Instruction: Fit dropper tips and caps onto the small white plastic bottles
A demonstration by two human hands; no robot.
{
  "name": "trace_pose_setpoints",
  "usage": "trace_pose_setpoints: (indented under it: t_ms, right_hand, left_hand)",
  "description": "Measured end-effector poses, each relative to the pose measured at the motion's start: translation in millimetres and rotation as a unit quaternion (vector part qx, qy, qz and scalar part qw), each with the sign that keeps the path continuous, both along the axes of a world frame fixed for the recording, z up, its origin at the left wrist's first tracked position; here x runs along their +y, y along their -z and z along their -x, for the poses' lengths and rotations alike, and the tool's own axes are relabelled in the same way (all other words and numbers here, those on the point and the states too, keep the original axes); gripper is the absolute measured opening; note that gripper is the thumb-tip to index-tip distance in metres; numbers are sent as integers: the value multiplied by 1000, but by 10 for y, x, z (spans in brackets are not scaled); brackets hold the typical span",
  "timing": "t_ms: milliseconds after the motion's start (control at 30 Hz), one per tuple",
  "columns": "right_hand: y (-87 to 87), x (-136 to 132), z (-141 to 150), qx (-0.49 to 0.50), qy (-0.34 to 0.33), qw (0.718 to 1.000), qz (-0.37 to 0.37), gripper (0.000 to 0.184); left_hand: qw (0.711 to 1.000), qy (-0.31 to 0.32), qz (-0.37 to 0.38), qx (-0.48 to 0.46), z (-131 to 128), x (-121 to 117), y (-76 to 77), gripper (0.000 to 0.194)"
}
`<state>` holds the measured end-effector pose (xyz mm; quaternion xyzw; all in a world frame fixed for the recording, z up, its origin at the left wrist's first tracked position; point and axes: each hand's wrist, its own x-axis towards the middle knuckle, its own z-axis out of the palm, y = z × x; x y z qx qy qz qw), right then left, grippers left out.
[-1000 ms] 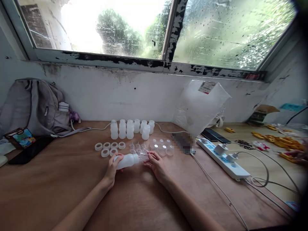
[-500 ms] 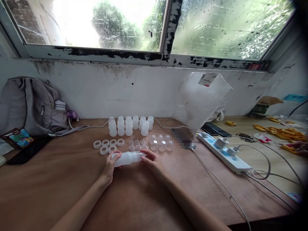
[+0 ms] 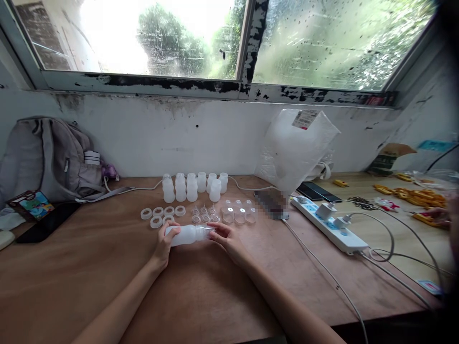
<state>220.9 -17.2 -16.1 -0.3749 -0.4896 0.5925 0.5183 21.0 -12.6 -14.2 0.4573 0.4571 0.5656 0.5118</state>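
Observation:
A frosted white baby bottle [image 3: 184,235] lies sideways between my hands, a little above the table's front half. Wrapped round its base end is my left hand [image 3: 168,241]. At the other end sits a clear nipple [image 3: 203,232], and the fingers of my right hand [image 3: 225,239] are closed on its tip. Just beyond the bottle lie white collar rings [image 3: 158,211], loose clear nipples [image 3: 203,214] and clear dome caps [image 3: 238,212], several of each. Several frosted bottles [image 3: 191,186] stand upright behind them.
A grey backpack [image 3: 46,162] leans at the left wall. To the right are a blurred-out device [image 3: 268,203], a white power strip [image 3: 330,224] with trailing cables, and dark phones [image 3: 319,192]. Another person's hand [image 3: 439,217] works near yellow parts [image 3: 416,196] at far right.
Both hands keep hold of the bottle and its nipple end, with hardly any movement. The view has shifted slightly.

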Motion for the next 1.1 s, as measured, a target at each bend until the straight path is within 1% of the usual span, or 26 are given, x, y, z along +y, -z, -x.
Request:
trace_pose_setpoints:
  t_ms: [133,267,300,367,467,567,633,700,767,900,1033,1100]
  right_hand:
    - [-36,-23,-5,4,-4,1000,10,31]
    - [-56,-37,2,54,-26,998,31,23]
    - [-47,-39,11,66,-31,996,42,24]
    - [-17,-45,41,69,-37,995,60,34]
    - [35,-83,111,14,-38,997,58,48]
    - [59,-147,170,-65,-7,997,44,54]
    - [59,-185,181,-112,35,993,28,52]
    - [58,-209,169,-146,75,986,-9,48]
    - [60,-218,144,-172,98,979,-55,45]
    - [62,-229,90,-216,83,966,-114,41]
    - [39,-258,48,-240,46,958,-149,40]
    - [18,-280,36,-245,44,955,-160,40]
  left_hand:
    - [999,-8,-28,21,11,9,-11,12]
    - [999,6,-34,23,-4,-20,-48,12]
    - [999,15,-36,26,-18,-38,-55,12]
    - [998,35,-40,34,-57,-83,-60,12]
    - [997,50,-49,43,-117,-160,-42,12]
    - [994,42,-79,65,-136,-220,-23,12]
    - [990,40,-105,86,-128,-247,-23,13]
    - [986,46,-123,103,-121,-269,-31,15]
    - [983,52,-133,116,-124,-293,-36,17]
    - [979,49,-148,130,-150,-346,-15,19]
    - [974,51,-172,141,-172,-375,13,19]
    - [971,47,-184,144,-183,-386,14,18]
